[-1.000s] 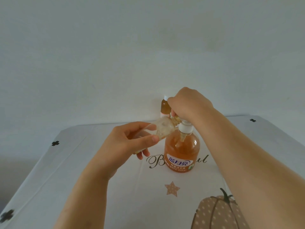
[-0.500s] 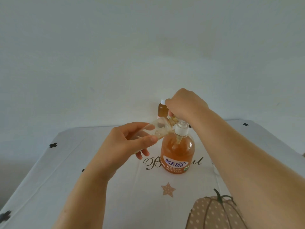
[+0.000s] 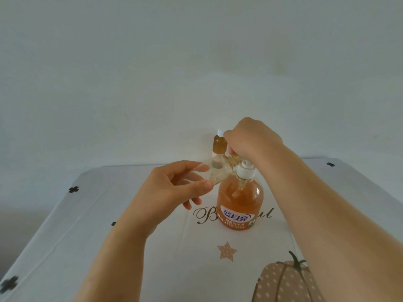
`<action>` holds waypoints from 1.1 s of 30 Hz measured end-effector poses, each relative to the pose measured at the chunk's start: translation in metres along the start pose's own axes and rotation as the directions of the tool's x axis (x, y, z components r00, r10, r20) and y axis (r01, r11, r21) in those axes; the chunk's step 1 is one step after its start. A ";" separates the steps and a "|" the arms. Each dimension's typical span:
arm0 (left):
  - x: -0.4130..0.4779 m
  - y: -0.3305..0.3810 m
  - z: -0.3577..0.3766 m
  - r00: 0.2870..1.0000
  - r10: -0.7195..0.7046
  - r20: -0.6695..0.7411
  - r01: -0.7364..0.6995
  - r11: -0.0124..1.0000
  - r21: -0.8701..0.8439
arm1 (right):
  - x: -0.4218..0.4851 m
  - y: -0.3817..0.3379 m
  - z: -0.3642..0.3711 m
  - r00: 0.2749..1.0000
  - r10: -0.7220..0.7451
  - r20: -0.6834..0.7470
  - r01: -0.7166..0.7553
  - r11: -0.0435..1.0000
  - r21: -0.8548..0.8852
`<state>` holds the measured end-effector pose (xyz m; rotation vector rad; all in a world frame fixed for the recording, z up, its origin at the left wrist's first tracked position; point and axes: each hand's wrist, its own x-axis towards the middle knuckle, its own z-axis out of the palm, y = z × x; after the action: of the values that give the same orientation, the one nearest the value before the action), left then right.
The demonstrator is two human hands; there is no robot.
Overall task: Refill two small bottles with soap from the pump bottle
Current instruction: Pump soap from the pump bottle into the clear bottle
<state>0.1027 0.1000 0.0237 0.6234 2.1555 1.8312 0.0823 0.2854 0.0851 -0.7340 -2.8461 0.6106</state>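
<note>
The pump bottle (image 3: pixel 239 200) of orange soap stands upright on the table, its white collar showing. My right hand (image 3: pixel 253 140) is curled over its pump head, which is hidden under the fingers. My left hand (image 3: pixel 174 188) grips a small clear bottle (image 3: pixel 218 172), tilted on its side with its neck up against the pump spout under my right hand. A little soap shows inside it. A second small bottle (image 3: pixel 219 144), filled with orange soap and capped white, stands upright behind them near the wall.
The table (image 3: pixel 87 225) carries a white cloth printed with black crosses, cursive lettering, a star (image 3: pixel 226 251) and a dotted pumpkin (image 3: pixel 281 282) at the near right. A plain white wall stands right behind the table's far edge.
My left hand has tipped the small clear bottle lower and flatter at the spout. The view has shifted slightly; my right hand stays on the pump head.
</note>
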 end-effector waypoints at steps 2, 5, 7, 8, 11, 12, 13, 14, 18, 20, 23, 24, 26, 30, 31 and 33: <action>0.001 -0.001 -0.001 1.000 -0.018 0.003 0.018 1.000 0.010 | 0.002 0.002 0.004 1.000 -0.009 0.008 0.009 1.000 -0.005; 0.003 -0.003 -0.002 1.000 -0.031 0.005 0.031 1.000 0.005 | 0.004 0.004 0.009 1.000 -0.018 0.000 0.018 1.000 0.003; 0.004 -0.004 -0.001 0.999 -0.033 0.014 0.033 0.999 -0.008 | 0.004 0.005 0.010 1.000 -0.018 0.007 0.017 1.000 0.019; 0.003 -0.004 -0.001 0.999 -0.033 0.018 0.033 0.999 -0.012 | 0.004 0.005 0.009 1.000 -0.017 0.012 0.017 1.000 0.025; 0.003 -0.003 0.000 1.000 -0.027 0.016 0.027 1.000 -0.010 | 0.003 0.005 0.008 1.000 -0.011 0.012 0.011 0.999 0.031; 0.002 -0.003 0.000 1.000 -0.024 0.014 0.024 1.000 -0.010 | 0.002 0.005 0.008 1.000 -0.007 0.011 0.007 1.000 0.029; 0.002 -0.003 0.000 1.000 -0.020 0.011 0.021 1.000 -0.010 | 0.001 0.004 0.007 1.000 -0.004 0.010 0.003 1.000 0.026; 0.002 -0.003 0.001 1.000 -0.013 0.008 0.013 1.000 -0.012 | 0.000 0.004 0.006 1.000 -0.002 0.006 0.002 1.000 0.025; 0.000 -0.001 0.002 0.999 0.038 -0.023 -0.040 0.998 -0.046 | -0.003 0.001 0.001 0.997 -0.013 -0.080 0.018 0.998 0.062; 0.000 -0.001 0.004 0.998 0.056 -0.034 -0.058 0.996 -0.061 | -0.003 0.001 -0.003 0.995 -0.015 -0.104 0.023 0.997 0.079; 0.000 -0.002 0.005 0.997 0.062 -0.035 -0.064 0.995 -0.070 | -0.004 0.000 -0.006 0.996 -0.002 -0.088 0.010 0.996 0.085; 0.000 -0.002 0.004 0.998 0.060 -0.034 -0.062 0.996 -0.067 | -0.004 0.000 -0.006 0.996 0.000 -0.085 0.007 0.996 0.086; 0.000 -0.002 0.004 0.998 0.057 -0.030 -0.058 0.996 -0.060 | -0.004 -0.001 -0.005 0.997 0.003 -0.077 0.003 0.997 0.082; 0.001 -0.003 0.003 0.999 0.045 -0.019 -0.046 0.997 -0.053 | -0.004 -0.003 -0.003 0.999 0.011 -0.031 -0.009 0.999 0.049; 0.001 -0.004 0.003 0.999 0.044 -0.016 -0.045 0.998 -0.053 | -0.004 -0.003 -0.004 1.000 0.012 -0.026 -0.011 0.999 0.045; 0.002 -0.005 0.003 0.999 0.043 -0.011 -0.044 0.998 -0.053 | -0.002 -0.002 -0.004 1.000 0.013 -0.017 -0.012 0.999 0.041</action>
<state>0.1016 0.1024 0.0185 0.6561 2.1076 1.9110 0.0842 0.2837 0.0894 -0.7471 -2.8063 0.6586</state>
